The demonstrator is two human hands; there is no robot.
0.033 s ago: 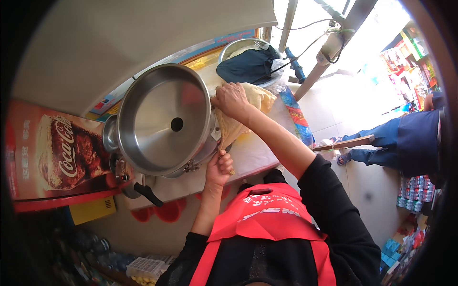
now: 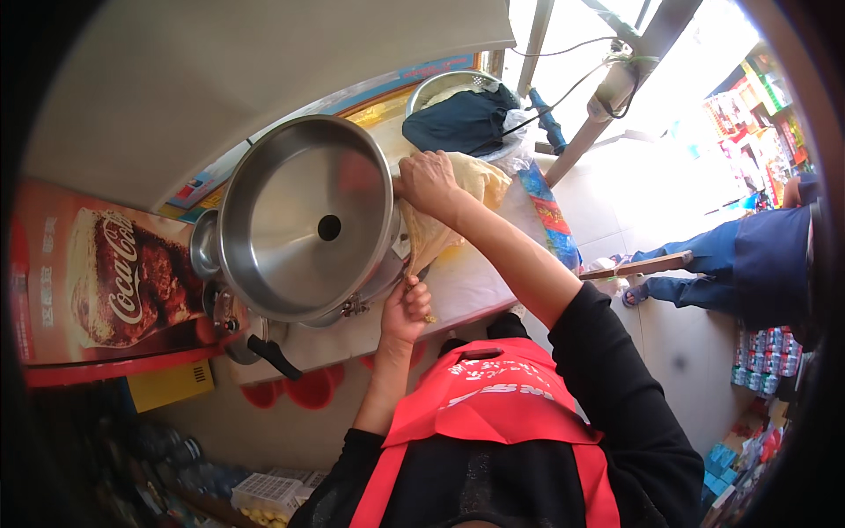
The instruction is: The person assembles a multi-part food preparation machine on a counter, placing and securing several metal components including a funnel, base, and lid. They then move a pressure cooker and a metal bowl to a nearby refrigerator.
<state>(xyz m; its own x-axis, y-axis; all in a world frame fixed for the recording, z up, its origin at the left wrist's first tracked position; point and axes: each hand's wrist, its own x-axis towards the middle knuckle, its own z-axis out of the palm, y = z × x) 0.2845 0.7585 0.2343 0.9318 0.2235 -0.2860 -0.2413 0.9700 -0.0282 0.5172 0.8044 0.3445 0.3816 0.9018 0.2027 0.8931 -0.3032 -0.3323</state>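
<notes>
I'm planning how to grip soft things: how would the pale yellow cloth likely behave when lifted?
The cloth would likely be floppy: it shows loose folds and gathers to a narrow end at the left hand. It is probably light for its size, since it looks thin. It seems unlikely to roll, having no firm round shape.

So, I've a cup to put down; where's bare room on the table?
The pale tabletop shows bare between the cream cloth and the front edge, right of the left hand, and in a narrower strip between the steel basin and that edge. Crowded: behind, around the colander and dark cloth.
</notes>
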